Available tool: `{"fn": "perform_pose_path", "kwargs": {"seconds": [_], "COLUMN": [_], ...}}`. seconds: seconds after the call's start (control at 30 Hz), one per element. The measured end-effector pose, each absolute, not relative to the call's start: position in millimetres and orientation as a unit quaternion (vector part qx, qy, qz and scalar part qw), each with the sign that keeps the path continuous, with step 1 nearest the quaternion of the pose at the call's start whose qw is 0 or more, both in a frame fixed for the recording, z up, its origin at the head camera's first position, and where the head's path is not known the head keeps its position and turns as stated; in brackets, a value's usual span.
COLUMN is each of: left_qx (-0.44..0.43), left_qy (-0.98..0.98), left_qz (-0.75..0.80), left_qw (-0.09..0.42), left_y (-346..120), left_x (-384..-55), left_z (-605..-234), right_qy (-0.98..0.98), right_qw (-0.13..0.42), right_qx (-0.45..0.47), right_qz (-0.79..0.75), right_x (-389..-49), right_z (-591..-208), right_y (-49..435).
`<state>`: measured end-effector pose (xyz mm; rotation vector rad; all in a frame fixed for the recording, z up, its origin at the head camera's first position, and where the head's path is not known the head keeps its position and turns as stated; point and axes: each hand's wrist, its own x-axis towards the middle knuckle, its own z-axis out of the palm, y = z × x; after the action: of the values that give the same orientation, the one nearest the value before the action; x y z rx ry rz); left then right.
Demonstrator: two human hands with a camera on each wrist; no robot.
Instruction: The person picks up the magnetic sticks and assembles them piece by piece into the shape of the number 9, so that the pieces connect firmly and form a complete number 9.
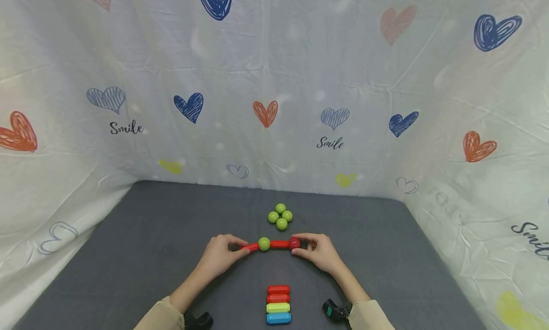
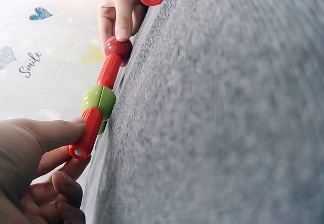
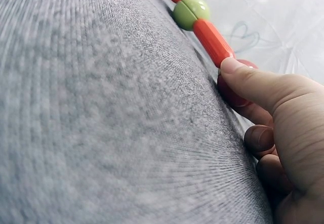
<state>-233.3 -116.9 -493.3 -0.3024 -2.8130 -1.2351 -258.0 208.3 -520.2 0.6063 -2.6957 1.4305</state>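
A chain of toy pieces spans the two hands: a red rod (image 2: pixel 91 128), a green ball (image 1: pixel 264 244), a second red rod (image 1: pixel 279 244) and a red ball (image 1: pixel 294 243), joined end to end. The left hand (image 1: pixel 220 254) pinches the outer red rod between thumb and fingers; its free end shows a pale round tip in the left wrist view. On the other end, the right hand (image 1: pixel 318 252) pinches the red ball, its thumb (image 3: pixel 248 80) lying over it. The chain bends slightly at the green ball.
Beyond the chain, several green balls (image 1: pixel 281 223) sit clustered on the grey table (image 1: pixel 171 215). Nearer the person, two red rods (image 1: pixel 278 289), a yellow-green rod (image 1: pixel 278 307) and a blue rod (image 1: pixel 278 318) lie in a stack-like row. A white heart-printed curtain (image 1: pixel 296 82) encloses the table.
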Motion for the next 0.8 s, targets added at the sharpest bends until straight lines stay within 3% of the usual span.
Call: {"fn": "perform_pose_path", "kwargs": {"seconds": [0.37, 0.8], "left_qx": [-0.079, -0.061], "left_qy": [-0.911, -0.912], "left_qz": [-0.404, -0.406], "left_qw": [0.028, -0.02], "left_y": [-106, -75], "left_x": [-231, -222], "left_z": [-493, -494], "right_qy": [-0.864, -0.867], "right_qw": [0.018, 0.017], "right_qx": [0.195, 0.186], "right_qz": [0.464, 0.461], "right_x": [-258, -257], "right_z": [-519, -520], "right_y": [208, 208]}}
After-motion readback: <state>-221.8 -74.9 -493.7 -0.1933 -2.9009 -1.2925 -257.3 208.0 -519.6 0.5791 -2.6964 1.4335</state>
